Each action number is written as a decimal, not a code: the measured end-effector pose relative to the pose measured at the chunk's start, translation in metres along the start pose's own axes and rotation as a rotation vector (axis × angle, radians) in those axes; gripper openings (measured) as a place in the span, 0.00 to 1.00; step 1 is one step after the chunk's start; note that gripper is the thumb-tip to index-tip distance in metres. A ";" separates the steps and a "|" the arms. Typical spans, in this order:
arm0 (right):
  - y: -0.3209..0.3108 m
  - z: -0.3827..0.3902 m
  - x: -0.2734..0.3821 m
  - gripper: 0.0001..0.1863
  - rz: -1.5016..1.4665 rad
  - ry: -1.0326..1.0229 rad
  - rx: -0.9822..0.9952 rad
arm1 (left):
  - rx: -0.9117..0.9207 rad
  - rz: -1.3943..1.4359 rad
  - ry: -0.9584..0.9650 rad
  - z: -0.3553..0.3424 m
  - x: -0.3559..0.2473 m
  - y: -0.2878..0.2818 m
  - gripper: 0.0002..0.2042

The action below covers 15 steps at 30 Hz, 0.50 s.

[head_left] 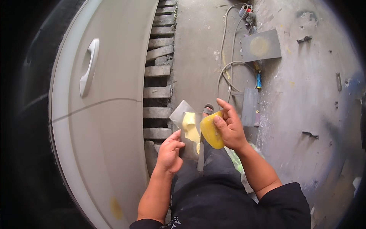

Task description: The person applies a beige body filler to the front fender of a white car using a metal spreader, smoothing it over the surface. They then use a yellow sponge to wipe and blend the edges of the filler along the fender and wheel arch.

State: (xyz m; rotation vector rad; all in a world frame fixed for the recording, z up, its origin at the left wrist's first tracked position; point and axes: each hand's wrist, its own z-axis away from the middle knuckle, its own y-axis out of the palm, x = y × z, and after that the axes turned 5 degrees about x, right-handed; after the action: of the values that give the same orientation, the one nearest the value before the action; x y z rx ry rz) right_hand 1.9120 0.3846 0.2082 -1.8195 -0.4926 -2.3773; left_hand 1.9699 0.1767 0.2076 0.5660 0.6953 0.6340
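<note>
My left hand [170,152] is closed on the left edge of a flat grey putty board [190,152], held in front of my body. A pale yellow smear of putty [191,129] runs down the board's face. Behind its upper left corner juts a greyish, square-cornered sheet [183,110]; how it is held is hidden. Between the thumb and fingers of my right hand [230,128] is a yellow spreader [212,131], tilted beside the board's right edge. The index finger of that hand stretches away from it.
On the left stands a pale car door panel [114,76] with a handle [89,68] and a yellowish patch [116,208] low down. A slatted drain grate [157,92] runs alongside. Right of my foot [208,109] lie a looped hose [223,49] and a grey board [261,45].
</note>
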 end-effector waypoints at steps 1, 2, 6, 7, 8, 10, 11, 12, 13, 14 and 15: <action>0.013 0.013 -0.010 0.28 0.011 0.015 0.009 | -0.028 0.026 -0.004 0.012 0.008 -0.010 0.27; 0.024 0.027 -0.019 0.28 0.011 0.040 0.013 | -0.012 0.061 -0.003 0.025 0.013 -0.020 0.27; 0.045 0.085 -0.034 0.29 0.031 0.138 -0.016 | 0.006 0.122 -0.027 0.062 0.030 -0.044 0.25; 0.049 0.092 -0.036 0.30 0.074 0.111 -0.055 | 0.017 0.126 -0.031 0.068 0.033 -0.048 0.25; 0.052 0.099 -0.038 0.30 0.038 0.068 -0.032 | 0.063 0.142 -0.023 0.073 0.037 -0.052 0.25; 0.054 0.112 -0.043 0.30 -0.025 0.047 -0.018 | 0.027 0.133 -0.080 0.079 0.049 -0.059 0.26; 0.055 0.115 -0.046 0.30 -0.005 0.081 0.004 | 0.020 0.145 -0.094 0.080 0.055 -0.062 0.26; 0.055 0.120 -0.050 0.30 0.015 0.112 0.031 | 0.009 0.156 -0.108 0.082 0.062 -0.065 0.26; 0.055 0.125 -0.055 0.30 0.011 0.120 0.072 | 0.036 0.164 -0.095 0.084 0.068 -0.069 0.26; 0.055 0.133 -0.059 0.30 0.041 0.138 0.037 | 0.047 0.137 -0.090 0.086 0.073 -0.073 0.26; 0.054 0.142 -0.063 0.30 0.051 0.131 0.020 | 0.056 0.111 -0.082 0.088 0.077 -0.077 0.27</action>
State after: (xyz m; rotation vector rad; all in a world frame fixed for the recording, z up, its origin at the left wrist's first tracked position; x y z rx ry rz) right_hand 2.0748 0.3717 0.1911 -1.6341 -0.4481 -2.4288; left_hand 2.1059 0.1552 0.1815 0.6829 0.6094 0.6928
